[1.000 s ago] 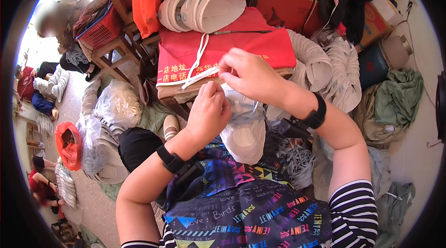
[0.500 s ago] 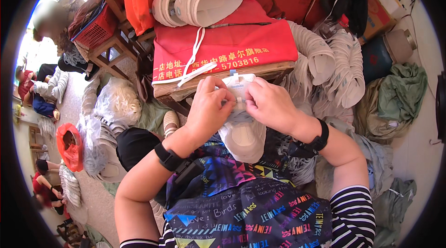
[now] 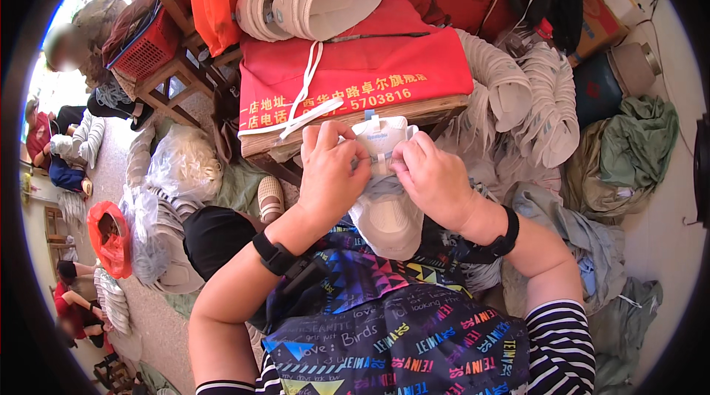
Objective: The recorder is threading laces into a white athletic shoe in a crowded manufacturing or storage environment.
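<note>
The right hand is sitting lower; it and the left hand are pinching the white cloth shoe at the brown wooden worktop's six o'clock. It's looking light, bendy; hold its sides.

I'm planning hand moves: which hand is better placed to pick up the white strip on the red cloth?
Probably the left hand: it is nearer the white strip, while the right hand is across the shoe. Both hands touch the shoe.

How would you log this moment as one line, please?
left hand: curled beside tongue | right hand: curled opposite | white shoe: toe toward wearer | grip: unclear | beyond: red cloth on wooden table
</note>
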Tool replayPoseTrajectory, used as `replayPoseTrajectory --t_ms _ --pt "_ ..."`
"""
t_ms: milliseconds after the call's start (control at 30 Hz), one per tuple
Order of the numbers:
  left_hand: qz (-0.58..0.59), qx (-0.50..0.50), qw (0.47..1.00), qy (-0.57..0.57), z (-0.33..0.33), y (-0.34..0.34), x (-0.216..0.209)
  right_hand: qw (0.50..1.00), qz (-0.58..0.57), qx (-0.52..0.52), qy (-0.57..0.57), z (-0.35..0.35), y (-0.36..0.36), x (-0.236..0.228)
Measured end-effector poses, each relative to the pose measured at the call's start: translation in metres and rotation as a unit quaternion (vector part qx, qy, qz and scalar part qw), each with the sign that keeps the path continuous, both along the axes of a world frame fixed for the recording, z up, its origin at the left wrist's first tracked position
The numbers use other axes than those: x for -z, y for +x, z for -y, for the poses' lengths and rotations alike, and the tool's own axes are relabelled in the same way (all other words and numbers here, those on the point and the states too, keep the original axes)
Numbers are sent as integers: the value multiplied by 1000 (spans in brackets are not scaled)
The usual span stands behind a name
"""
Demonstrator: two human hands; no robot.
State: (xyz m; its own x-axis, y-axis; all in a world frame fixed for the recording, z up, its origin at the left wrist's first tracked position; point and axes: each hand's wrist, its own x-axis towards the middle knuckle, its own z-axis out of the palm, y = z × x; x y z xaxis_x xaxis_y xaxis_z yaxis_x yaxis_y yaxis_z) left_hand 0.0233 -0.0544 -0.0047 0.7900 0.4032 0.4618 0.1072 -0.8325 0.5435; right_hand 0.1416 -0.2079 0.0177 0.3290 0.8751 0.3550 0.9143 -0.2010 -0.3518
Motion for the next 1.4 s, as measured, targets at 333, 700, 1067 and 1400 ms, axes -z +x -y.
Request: replayPoseTrajectory --t_ms 333,700,1067,1400 --pt "-6 4 998 -58 8 2 4 998 -19 -46 -41 -16 16 6" --pt "57 70 996 20 3 -24 -6 993 -56 -43 -91 -5 25 -18" --pt "47 31 998 13 2 -19 -6 996 11 -49 -74 -10 23 -9" --pt "44 62 996 47 8 -29 0 999 -4 -49 -9 5 30 -30"
